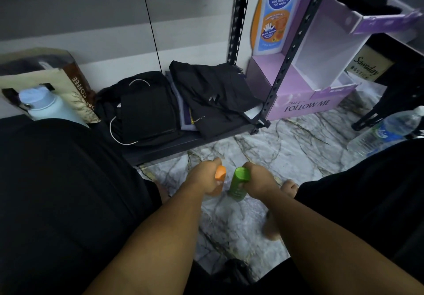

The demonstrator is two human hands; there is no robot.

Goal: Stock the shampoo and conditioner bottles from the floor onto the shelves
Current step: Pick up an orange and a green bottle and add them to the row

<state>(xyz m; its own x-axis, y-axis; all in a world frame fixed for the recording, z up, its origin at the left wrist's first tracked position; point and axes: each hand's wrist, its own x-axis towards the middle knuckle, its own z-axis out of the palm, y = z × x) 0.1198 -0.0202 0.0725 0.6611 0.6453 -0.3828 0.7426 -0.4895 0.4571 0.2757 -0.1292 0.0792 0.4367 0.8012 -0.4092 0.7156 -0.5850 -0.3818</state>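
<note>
The person crouched over the marble floor [286, 147], each hand wrapped around 1 bottle. The left hand [204, 177] had its grip pressed around the orange bottle [219, 180], just under the cap; the right hand [259, 181] had its grip pressed around the green bottle [239, 183] in the same way. Both bottles stood close side by side, low over the floor between the knees; I could not tell whether their bases touched it.

Risks, as I judged them: both holds sat high, near the caps, so a bottle could swing or slip out on the lift, more so if the plastic was slick. The 2 bottles were near enough to knock together. The low shelf [174, 143] ahead was covered with folded black clothes [206, 97], so a bottle set there would likely tip on soft cloth. The shelf post [238, 19] stood close to the path upward and could catch an elbow or a bottle. A water bottle [385, 131] lay at the right, easy to kick when rising.

Count: 2 task bottles in hand, 1 orange and 1 green; 1 water bottle; 1 white flask [46, 106] by 1 paper bag [75, 83]; 1 purple display box [309, 88]; 2 hands. No other shampoo bottles showed on the floor
</note>
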